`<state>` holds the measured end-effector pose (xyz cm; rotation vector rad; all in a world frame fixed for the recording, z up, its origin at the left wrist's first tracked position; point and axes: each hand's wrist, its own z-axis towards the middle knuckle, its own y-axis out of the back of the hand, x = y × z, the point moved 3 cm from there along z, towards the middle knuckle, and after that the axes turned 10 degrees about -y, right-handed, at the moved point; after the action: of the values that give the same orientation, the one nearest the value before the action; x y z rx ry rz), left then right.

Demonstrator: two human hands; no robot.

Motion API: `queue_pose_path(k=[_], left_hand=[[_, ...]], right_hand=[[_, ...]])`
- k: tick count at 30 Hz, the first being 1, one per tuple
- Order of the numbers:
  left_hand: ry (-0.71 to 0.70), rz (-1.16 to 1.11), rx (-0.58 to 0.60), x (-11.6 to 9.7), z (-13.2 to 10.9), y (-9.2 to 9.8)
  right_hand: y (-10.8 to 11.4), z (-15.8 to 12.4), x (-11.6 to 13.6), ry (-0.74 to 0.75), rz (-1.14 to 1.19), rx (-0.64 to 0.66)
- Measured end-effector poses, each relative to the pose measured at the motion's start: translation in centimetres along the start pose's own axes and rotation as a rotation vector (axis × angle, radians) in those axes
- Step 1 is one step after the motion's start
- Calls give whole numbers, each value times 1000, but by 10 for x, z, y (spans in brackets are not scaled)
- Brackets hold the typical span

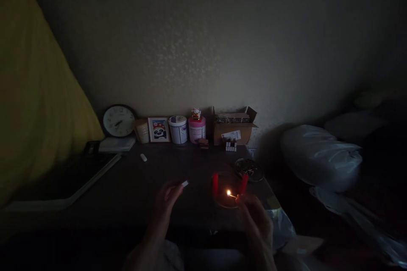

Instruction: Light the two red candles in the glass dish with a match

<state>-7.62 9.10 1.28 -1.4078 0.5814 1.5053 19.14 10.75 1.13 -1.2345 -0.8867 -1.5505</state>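
Note:
A burning match (233,196) is pinched in my right hand (254,211), its flame at the left end. Two red candles, a left one (215,183) and a right one (244,184), stand on a clear round plate (226,206) just beyond the flame; neither shows a flame. My left hand (170,194) is closed around a small matchbox (185,183), of which only a pale end sticks out. Behind the right candle lies a round dish (259,174) with thin sticks in it, perhaps used matches.
Along the wall stand a clock (118,121), a framed panda picture (159,130), a white tub (178,130), a pink tub (197,131) and an open cardboard box (233,133). Small stacked boxes (231,147) sit before it. A yellow curtain (38,93) hangs left.

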Motion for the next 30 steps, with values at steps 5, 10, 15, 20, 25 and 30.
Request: queue_pose_path(k=[5,10,15,20,25,30], left_hand=[[18,-8,9,0,-1,-1],[35,-6,-4,-2,-1,-1],[46,-1,0,-3,-2,-2],[40,6,4,1,-2,1],[41,5,17,6,-1,4],[39,9,10,6,-2,6]], right_hand=[[-1,3,6,-25,-17,24],[-4,5,13,-20,-31,39],[-1,6,15,-5,-54,-5],[10,17,10,57,-89,8],[17,25,15,63,-88,-14],[21,27,26,13,-68,-109]])
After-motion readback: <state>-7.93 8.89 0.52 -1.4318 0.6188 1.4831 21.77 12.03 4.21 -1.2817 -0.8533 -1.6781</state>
